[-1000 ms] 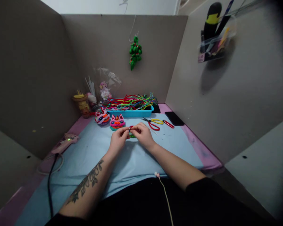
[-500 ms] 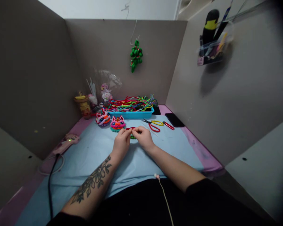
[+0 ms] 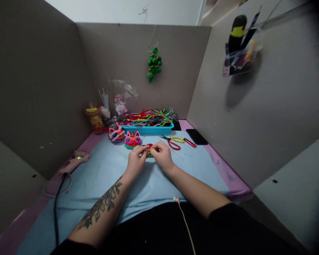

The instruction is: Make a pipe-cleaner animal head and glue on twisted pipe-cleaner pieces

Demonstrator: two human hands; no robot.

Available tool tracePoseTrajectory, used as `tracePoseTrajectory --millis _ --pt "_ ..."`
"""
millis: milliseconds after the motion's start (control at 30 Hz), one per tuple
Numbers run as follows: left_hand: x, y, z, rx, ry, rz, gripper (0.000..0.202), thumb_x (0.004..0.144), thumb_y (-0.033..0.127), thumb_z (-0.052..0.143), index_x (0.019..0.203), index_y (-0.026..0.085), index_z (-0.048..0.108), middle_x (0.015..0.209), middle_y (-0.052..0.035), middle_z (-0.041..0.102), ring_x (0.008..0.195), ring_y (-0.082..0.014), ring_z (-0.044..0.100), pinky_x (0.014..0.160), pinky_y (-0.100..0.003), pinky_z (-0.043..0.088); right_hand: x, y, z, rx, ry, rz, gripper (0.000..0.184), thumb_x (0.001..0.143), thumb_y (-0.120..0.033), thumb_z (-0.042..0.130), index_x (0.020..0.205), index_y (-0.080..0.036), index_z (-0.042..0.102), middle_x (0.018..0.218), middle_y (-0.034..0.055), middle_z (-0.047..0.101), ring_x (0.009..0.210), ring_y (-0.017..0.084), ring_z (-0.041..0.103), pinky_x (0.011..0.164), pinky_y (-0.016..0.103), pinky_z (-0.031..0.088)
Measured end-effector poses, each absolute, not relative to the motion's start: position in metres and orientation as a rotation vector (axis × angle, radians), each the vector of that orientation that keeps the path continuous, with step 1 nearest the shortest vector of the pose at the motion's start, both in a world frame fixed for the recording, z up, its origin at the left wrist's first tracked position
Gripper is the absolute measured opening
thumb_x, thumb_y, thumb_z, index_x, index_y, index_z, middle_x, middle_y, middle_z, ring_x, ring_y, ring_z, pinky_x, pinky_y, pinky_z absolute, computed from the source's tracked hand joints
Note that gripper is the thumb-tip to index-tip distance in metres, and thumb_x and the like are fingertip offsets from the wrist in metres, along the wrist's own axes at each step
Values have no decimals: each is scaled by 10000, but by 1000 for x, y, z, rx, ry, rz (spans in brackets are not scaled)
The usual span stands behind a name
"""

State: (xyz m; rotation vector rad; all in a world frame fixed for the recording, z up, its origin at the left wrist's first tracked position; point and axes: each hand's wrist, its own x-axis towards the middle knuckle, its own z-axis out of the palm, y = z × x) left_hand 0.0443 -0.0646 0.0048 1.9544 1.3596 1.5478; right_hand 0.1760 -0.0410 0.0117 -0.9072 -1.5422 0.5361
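Observation:
Between my fingertips is a small pipe-cleaner figure with red, orange and green parts, mostly hidden by my hands. My left hand is closed on its left side, thumb and fingers pinching. From the right, my right hand pinches it too, with the fingers curled. Just left of my hands sits a pink and teal pipe-cleaner animal head with ears and a small horn. Another pipe-cleaner head, pink and purple, stands beyond it.
A blue tray holds many coloured pipe cleaners. Scissors or pliers with red and yellow handles, a red tool and a black phone lie on the right. A pink glue gun with a cable lies left. Partitions surround the table.
My fingers have shifted slightly on the figure, and more of its orange part shows between them. The left fingers are a little more raised. The camera view has tilted slightly.

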Motion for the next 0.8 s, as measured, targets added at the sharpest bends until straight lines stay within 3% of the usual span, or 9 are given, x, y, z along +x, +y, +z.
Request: tracePoseTrajectory --millis 200,267,367,800 --pt "41 -65 6 1972 1406 1565 209 829 227 512 927 169 687 712 -26 584 650 -121 548 623 -241 449 188 -31 12 -931 -1644 592 230 764 -270 559 558 -172 592 589 -4 526 611 125 497 613 262 407" --pt "40 -65 5 2077 1422 1598 212 834 209 507 952 180 681 744 -30 584 665 -120 537 633 -242 444 188 -30 11 -917 -1687 629 180 747 -293 601 623 -169 638 639 8 566 628 127 516 616 263 421" --pt "41 -66 4 2218 1436 1596 228 852 194 486 988 188 669 748 -26 562 657 -113 522 630 -236 436 186 -32 10 -921 -1648 680 115 715 -273 635 697 -165 672 695 20 601 656 134 543 623 265 439" --pt "41 -67 1 2401 1474 1475 246 857 168 458 988 188 664 760 -36 563 691 -128 545 658 -245 452 182 -34 6 -967 -1584 812 125 687 -222 586 596 -151 634 618 -2 576 606 115 528 596 239 420"
